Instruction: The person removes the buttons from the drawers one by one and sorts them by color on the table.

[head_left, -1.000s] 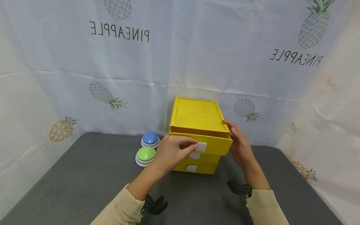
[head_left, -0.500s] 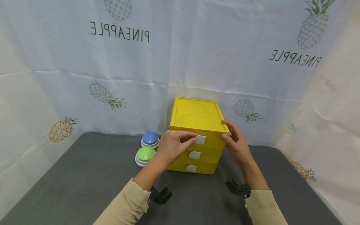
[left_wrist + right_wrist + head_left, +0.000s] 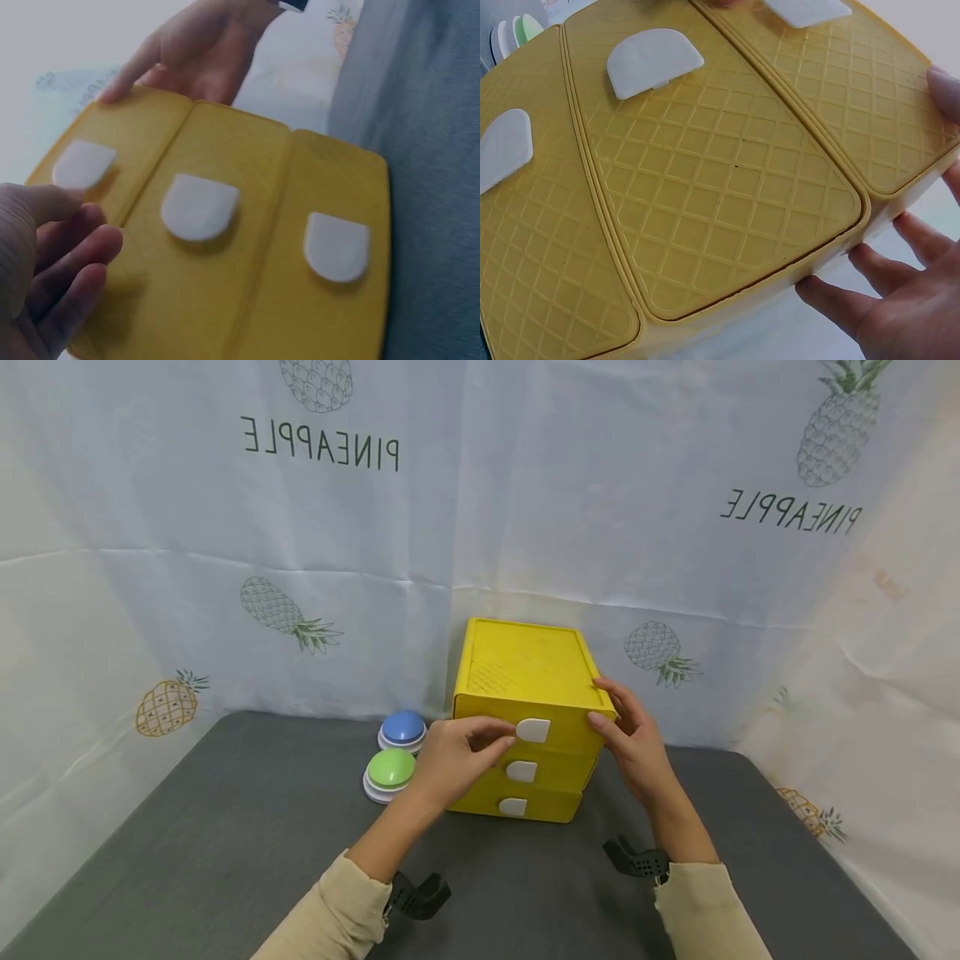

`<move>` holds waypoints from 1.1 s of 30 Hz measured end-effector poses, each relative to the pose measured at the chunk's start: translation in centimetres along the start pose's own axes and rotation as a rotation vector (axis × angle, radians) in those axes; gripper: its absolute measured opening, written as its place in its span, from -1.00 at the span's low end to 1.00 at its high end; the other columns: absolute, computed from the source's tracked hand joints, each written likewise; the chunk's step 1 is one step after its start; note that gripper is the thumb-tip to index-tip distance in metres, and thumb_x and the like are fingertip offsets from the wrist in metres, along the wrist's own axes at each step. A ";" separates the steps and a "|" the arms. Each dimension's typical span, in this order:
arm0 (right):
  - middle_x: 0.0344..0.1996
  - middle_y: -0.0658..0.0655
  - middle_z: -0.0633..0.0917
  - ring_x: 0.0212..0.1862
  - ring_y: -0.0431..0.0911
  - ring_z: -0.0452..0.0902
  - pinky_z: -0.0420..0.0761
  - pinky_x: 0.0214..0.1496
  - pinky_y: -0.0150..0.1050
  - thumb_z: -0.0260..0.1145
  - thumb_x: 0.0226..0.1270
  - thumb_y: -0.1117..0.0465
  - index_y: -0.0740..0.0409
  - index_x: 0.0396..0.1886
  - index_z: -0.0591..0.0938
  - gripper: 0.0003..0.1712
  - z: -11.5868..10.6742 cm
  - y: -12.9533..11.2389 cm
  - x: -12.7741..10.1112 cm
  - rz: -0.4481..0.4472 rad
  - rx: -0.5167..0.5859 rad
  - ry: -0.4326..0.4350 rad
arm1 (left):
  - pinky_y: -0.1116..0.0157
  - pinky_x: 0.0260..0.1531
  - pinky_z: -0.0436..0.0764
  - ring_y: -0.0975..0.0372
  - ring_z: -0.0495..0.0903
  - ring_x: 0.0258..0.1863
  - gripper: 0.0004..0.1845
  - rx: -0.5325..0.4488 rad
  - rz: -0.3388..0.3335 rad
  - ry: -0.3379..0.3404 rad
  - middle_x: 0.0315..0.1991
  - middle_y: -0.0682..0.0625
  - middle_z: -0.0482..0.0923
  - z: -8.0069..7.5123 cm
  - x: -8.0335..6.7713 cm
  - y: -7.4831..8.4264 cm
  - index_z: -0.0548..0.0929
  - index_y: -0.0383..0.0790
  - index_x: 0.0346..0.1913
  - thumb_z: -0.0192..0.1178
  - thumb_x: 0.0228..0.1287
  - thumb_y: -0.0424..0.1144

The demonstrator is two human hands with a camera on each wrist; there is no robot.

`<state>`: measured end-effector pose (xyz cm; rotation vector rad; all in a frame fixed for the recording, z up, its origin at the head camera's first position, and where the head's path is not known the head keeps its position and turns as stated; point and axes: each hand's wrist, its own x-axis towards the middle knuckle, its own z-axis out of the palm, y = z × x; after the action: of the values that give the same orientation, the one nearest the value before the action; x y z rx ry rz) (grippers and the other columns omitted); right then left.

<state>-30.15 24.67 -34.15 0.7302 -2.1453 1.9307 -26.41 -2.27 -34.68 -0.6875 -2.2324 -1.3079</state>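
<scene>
A yellow cabinet with three stacked drawers (image 3: pixel 536 668) stands at the back of the table, each drawer front bearing a white tab handle. All three drawers are flush with the body. My left hand (image 3: pixel 457 760) is at the top drawer's handle (image 3: pixel 532 730), fingertips right at its left edge; in the left wrist view its fingers (image 3: pixel 75 255) are loosely bent with nothing between them. At the cabinet's upper right corner my right hand (image 3: pixel 637 747) holds on, thumb on the top drawer's front. Its other fingertips (image 3: pixel 810 289) touch the side wall in the right wrist view.
Left of the cabinet sit two round push buttons on white bases, a blue one (image 3: pixel 402 727) behind a green one (image 3: pixel 391 768). The dark grey table (image 3: pixel 285 827) meets a pineapple-print curtain (image 3: pixel 360 527) behind and at both sides.
The top drawer, partly pulled out a second ago, has slid back in. My left hand moved with its handle, then let go. My right thumb has come down onto the drawer front.
</scene>
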 end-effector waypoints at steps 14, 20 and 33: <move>0.64 0.20 0.05 0.20 -0.31 0.54 0.64 0.10 -0.43 0.14 0.55 0.32 0.09 0.52 0.29 -0.40 0.0 0.0 0.0 -0.019 -0.009 0.016 | 0.47 -0.36 0.66 0.28 0.78 -0.32 -0.80 0.004 -0.106 -0.105 -0.25 0.04 0.83 1.0 -1.9 -1.4 0.85 -0.09 -0.13 0.46 0.21 -0.15; 0.65 0.19 0.04 0.22 -0.32 0.53 0.64 0.09 -0.43 0.14 0.55 0.32 0.08 0.52 0.30 -0.40 0.2 0.1 0.0 -0.027 0.001 0.019 | 0.46 -0.34 0.67 0.28 0.77 -0.28 -0.76 -0.003 -0.150 -0.186 -0.24 0.06 0.83 1.4 -1.7 -1.5 0.84 -0.04 -0.09 0.46 0.20 -0.09; 0.63 0.22 0.09 0.20 -0.31 0.55 0.66 0.07 -0.42 0.16 0.54 0.32 0.11 0.51 0.30 -0.40 0.3 0.2 0.0 -0.029 0.001 0.025 | 0.44 -0.56 0.56 0.41 0.63 -0.59 -0.89 -0.016 -0.153 -0.123 -0.51 0.06 0.78 2.7 -1.5 -2.0 0.86 -0.01 -0.20 0.43 0.25 -0.16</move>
<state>-30.19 24.38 -34.31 0.7291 -2.1075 1.9167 -26.90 -1.00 -38.15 -0.6288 -2.4161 -1.3920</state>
